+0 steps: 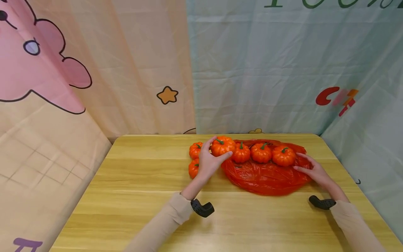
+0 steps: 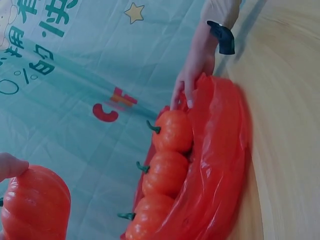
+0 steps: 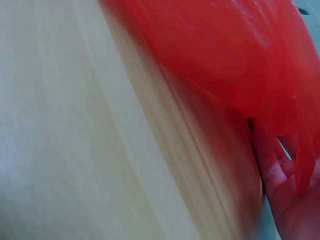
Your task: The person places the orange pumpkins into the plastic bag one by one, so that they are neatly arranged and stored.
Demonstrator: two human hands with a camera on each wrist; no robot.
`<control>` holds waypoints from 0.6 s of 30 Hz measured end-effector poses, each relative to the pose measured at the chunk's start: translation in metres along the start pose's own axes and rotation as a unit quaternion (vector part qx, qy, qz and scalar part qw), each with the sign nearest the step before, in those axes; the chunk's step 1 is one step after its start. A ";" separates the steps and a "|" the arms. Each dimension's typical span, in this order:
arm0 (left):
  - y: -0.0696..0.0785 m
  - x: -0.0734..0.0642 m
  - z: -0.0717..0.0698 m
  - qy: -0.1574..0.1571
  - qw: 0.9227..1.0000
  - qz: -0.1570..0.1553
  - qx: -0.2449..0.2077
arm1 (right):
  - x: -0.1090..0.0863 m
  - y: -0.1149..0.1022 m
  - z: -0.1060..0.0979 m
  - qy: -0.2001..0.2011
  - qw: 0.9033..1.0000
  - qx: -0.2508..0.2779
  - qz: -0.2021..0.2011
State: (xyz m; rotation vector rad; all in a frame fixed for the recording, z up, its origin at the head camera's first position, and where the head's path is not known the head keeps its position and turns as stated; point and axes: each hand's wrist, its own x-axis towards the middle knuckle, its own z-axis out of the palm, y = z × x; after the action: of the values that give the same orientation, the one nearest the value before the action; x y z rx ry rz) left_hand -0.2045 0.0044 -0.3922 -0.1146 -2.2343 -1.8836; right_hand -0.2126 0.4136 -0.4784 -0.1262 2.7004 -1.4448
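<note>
Left fingers: orange pumpkin gripped between them.

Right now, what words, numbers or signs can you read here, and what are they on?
"100%", top cut off: on the pale green backdrop.
"有" and "快", sideways in the left wrist view: same backdrop; neighbouring characters unclear.
Red "C"-like shape: same backdrop, perhaps just a drawing.
Dark marks on the red bag: too small to read.
</note>
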 end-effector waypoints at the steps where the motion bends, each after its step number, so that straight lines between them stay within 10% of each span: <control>1: 0.001 0.000 0.004 -0.005 1.000 0.002 0.000 | 0.000 0.000 0.000 -0.001 1.000 0.000 0.001; 18: 0.001 -0.007 0.060 -0.059 0.998 -0.012 -0.027 | 0.001 0.001 0.000 0.008 1.000 0.004 -0.003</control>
State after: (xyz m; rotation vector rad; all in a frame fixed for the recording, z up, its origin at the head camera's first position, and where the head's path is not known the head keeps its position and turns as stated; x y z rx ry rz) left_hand -0.2041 0.0642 -0.4020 -0.2142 -2.2702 -2.0010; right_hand -0.2136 0.4137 -0.4790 -0.1230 2.7085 -1.4651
